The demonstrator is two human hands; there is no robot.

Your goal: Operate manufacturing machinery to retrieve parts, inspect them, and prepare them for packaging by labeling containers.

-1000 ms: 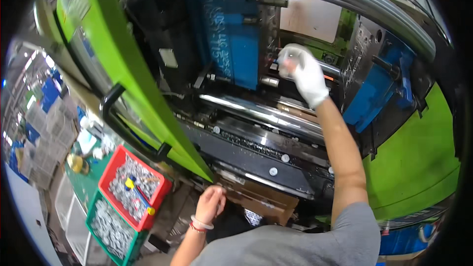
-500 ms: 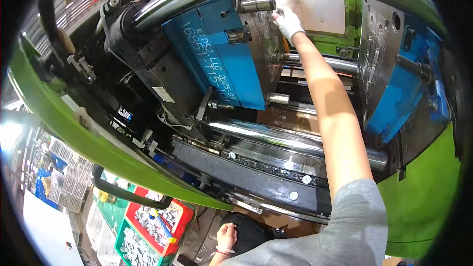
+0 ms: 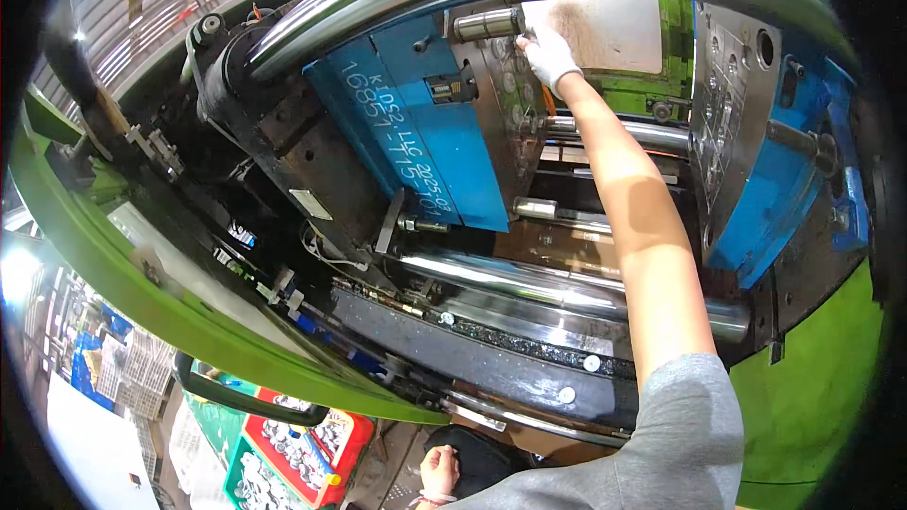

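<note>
My right arm stretches up between the two halves of a steel mould. The white-gloved right hand [image 3: 551,57] is at the upper edge of the left mould half's cavity face [image 3: 515,99], beside a thick steel guide pin [image 3: 487,25]. Its fingers are bent together; whatever they hold, if anything, is hidden. Blue plates [image 3: 411,123] back this half. Across the gap stands the right mould half [image 3: 723,104], with round cavities. Low in the view, my bare left hand [image 3: 439,469] is curled closed near my dark trousers, with nothing visible in it.
Polished tie bars [image 3: 510,279] run below and above the mould. Small pale discs [image 3: 567,395] lie on the black machine ledge [image 3: 491,364]. A green door frame [image 3: 142,264] with a black handle [image 3: 246,401] curves along the left. Red [image 3: 354,449] and green baskets hold many small pale pieces.
The view has shifted slightly, so the mould sits a little lower in it. My right hand stays at the same spot on the mould face; my left hand remains curled.
</note>
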